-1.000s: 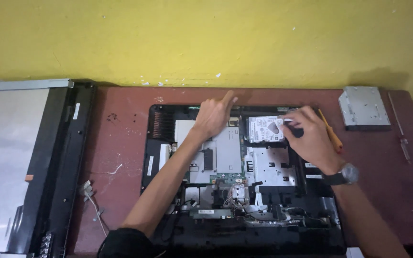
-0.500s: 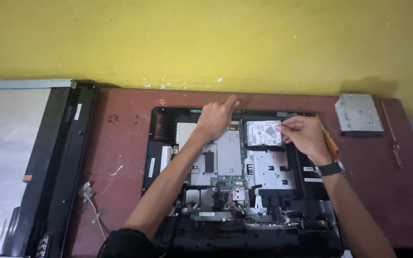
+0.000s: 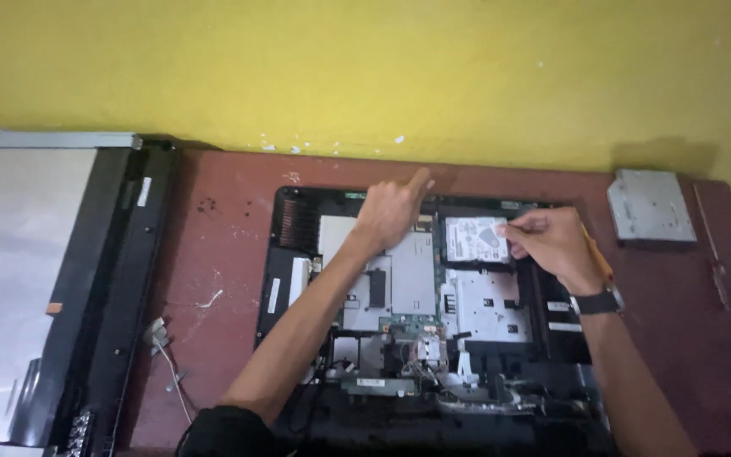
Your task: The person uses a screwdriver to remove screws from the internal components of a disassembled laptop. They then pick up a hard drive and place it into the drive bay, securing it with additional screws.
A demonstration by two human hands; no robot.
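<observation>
An opened black computer chassis (image 3: 285, 254) lies flat on a reddish-brown table. My left hand (image 3: 391, 216) rests on the silver metal shield (image 3: 412, 279) and holds nothing; its index finger stretches to the chassis's far edge. My right hand (image 3: 552, 245), with a watch on the wrist, is pinched at the right edge of the hard drive (image 3: 471, 239) in the upper right bay. It grips a screwdriver whose orange handle (image 3: 600, 264) shows behind the palm. The screwdriver's tip is hidden by my fingers.
A detached silver and black back panel (image 3: 19, 279) lies at the left. A grey optical drive (image 3: 651, 206) sits at the table's far right corner, with a thin tool (image 3: 712, 254) beside it. A loose cable (image 3: 167, 355) lies left of the chassis. A yellow wall runs behind.
My right hand has shifted slightly along the hard drive's right edge, its fingers more tightly pinched. My left hand stays on the shield. The view has drifted a little.
</observation>
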